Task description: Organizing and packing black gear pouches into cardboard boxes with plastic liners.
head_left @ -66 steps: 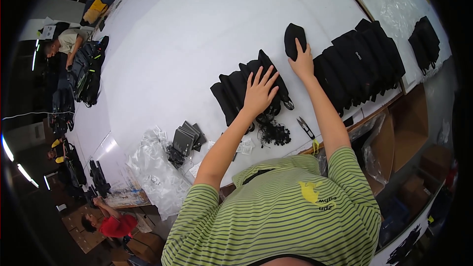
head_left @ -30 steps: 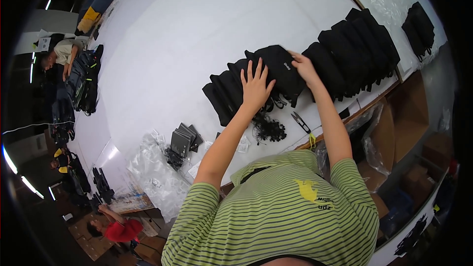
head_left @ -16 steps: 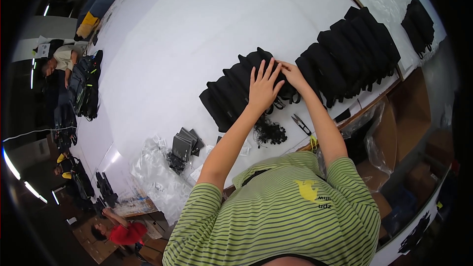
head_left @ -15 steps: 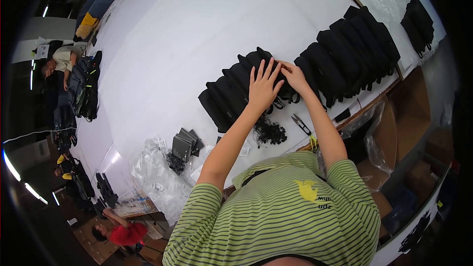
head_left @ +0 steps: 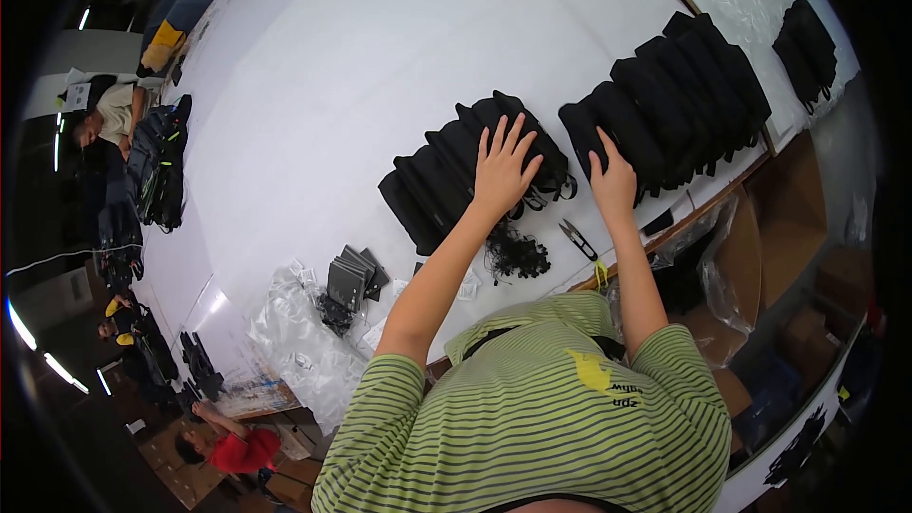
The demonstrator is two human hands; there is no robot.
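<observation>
Two rows of folded black fabric bags with thin straps lie on the white table. My left hand (head_left: 505, 171) rests flat with spread fingers on the right end of the left row (head_left: 418, 192). My right hand (head_left: 615, 180) is at the near side of the right row (head_left: 665, 104), against its leftmost black bag (head_left: 581, 133). Its thumb and forefinger are apart; the other fingers are partly hidden. Below the left row sits a tangle of thin black cords (head_left: 518, 255). Black-bladed thread snips (head_left: 578, 239) lie between my forearms.
Left of my left forearm are a stack of dark cards (head_left: 353, 275) and crumpled clear plastic (head_left: 304, 337). A few more black bags (head_left: 805, 55) lie at the far right. Open cardboard boxes (head_left: 784, 218) stand below the right table edge. Other people work at the left.
My right hand has left the left row's end and moved right and nearer to the right row's first bag. My left hand stays on the left row.
</observation>
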